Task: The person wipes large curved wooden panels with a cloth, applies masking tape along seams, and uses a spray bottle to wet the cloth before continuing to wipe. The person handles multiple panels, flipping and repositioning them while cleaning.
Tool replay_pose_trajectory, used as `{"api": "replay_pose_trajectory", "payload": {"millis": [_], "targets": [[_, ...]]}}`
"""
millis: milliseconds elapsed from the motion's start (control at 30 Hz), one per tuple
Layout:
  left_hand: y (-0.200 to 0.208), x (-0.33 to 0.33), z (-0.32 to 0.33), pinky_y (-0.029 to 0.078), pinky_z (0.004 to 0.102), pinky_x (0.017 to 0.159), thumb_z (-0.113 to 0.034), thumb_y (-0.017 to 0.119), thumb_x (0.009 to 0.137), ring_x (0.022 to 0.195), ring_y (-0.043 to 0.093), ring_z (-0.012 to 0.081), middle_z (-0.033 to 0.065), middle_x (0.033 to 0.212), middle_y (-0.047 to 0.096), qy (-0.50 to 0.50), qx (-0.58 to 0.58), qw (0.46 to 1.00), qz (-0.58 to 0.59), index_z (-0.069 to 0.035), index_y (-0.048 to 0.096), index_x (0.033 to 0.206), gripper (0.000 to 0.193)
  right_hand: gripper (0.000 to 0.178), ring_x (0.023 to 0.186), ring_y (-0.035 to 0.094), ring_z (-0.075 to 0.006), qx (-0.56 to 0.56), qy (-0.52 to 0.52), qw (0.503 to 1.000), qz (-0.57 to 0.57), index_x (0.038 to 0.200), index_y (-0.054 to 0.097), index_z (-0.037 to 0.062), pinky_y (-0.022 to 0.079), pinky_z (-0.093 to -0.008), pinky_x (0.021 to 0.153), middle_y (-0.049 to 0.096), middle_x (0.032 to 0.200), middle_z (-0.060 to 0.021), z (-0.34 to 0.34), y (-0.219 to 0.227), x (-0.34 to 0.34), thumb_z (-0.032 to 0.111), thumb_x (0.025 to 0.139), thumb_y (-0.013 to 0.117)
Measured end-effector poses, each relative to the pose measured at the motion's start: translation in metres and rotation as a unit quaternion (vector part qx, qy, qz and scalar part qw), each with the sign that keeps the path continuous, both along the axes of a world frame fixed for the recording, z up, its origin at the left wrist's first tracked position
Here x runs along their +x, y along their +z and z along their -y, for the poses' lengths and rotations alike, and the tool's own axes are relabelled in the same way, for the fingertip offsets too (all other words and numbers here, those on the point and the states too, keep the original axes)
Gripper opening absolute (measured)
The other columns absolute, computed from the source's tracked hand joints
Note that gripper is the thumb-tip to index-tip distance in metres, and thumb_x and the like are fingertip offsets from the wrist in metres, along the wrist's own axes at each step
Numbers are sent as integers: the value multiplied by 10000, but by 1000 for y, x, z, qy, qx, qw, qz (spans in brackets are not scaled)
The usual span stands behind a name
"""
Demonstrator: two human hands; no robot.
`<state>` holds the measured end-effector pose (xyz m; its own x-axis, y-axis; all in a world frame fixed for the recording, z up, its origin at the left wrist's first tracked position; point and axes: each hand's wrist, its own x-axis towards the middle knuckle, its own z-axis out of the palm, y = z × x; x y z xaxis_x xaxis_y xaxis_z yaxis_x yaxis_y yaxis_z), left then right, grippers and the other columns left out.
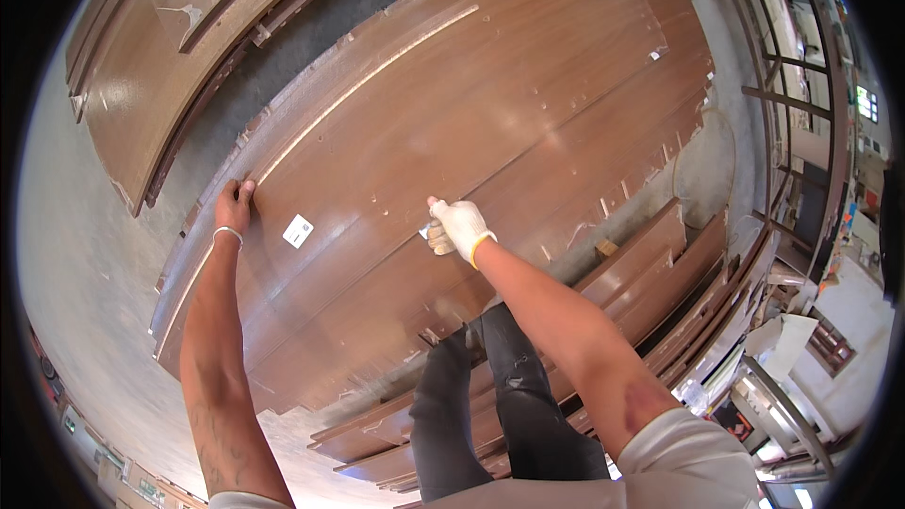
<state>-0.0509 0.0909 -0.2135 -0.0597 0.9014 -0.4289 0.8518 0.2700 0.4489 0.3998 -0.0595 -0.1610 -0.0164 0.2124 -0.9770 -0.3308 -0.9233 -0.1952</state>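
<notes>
The bare left hand (pixel 233 207) was clamped on the pale-edged strip (pixel 368 80) lying along the left edge of the brown panels (pixel 415 132). The gloved right hand (pixel 460 228) sat mid-panel, its fingers curled; whether they pinched anything, I could not tell. Grey floor (pixel 311 24) parted the panels from far-left boards (pixel 141 123); a narrower gap ran before the near-right boards (pixel 636 250).

From afar, I see the bare left hand (pixel 233 208) touching a pale-edged strip (pixel 368 80) on the brown panel (pixel 405 146); the gloved right hand (pixel 459 229) is over the panel, a white label (pixel 298 231) between them.
</notes>
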Motion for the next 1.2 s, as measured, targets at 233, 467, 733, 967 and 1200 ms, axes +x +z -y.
{"api": "replay_pose_trajectory", "payload": {"millis": [233, 467, 733, 967, 1200], "targets": [[32, 34, -32, 528, 424, 820, -512, 696, 964, 841, 667, 289, 220, 900, 725, -15, -14, 999, -40, 29, 721, 999, 543, 383, 528, 646, -192, 63, -30, 995, 72, 843, 648, 46, 560, -353, 488, 653, 681, -88, -12, -7, 24, 368, 1050, 627], [6, 102, -48, 450, 519, 963, -369, 635, 1000, 1100, 659, 392, 162, 1124, 743, -3, 31, 991, -133, -112, 725, 1025, 273, 342, 493, 607, -212, 61, -25, 983, 170, 872, 586, 109, 544, -383, 453, 594, 639, -66, -33, -20, 33, 387, 1071, 577], [34, 107, -43, 384, 491, 1018, -428, 571, 1042, 1234, 595, 299, 106, 1220, 735, 20, 36, 996, -84, -189, 767, 1124, 320, 396, 439, 511, -209, 15, -17, 968, 249, 831, 469, 78, 425, -355, 391, 527, 602, -72, -41, -12, 18, 373, 1084, 546], [40, 108, -55, 392, 504, 1013, -434, 586, 1035, 1188, 642, 299, 108, 1155, 752, 0, -16, 998, -59, -164, 772, 1089, 331, 355, 470, 539, -223, 11, -8, 967, 254, 851, 486, 71, 465, -363, 421, 559, 634, -85, -42, -15, 33, 335, 1080, 547], [44, 176, -67, 339, 492, 1099, -522, 589, 1008, 1238, 602, 275, 120, 1189, 735, -34, 10, 999, -14, -179, 795, 1124, 417, 228, 507, 503, -175, 46, -89, 947, 306, 948, 558, 123, 439, -321, 461, 506, 657, -16, -41, -31, 96, 316, 1069, 555]]}}
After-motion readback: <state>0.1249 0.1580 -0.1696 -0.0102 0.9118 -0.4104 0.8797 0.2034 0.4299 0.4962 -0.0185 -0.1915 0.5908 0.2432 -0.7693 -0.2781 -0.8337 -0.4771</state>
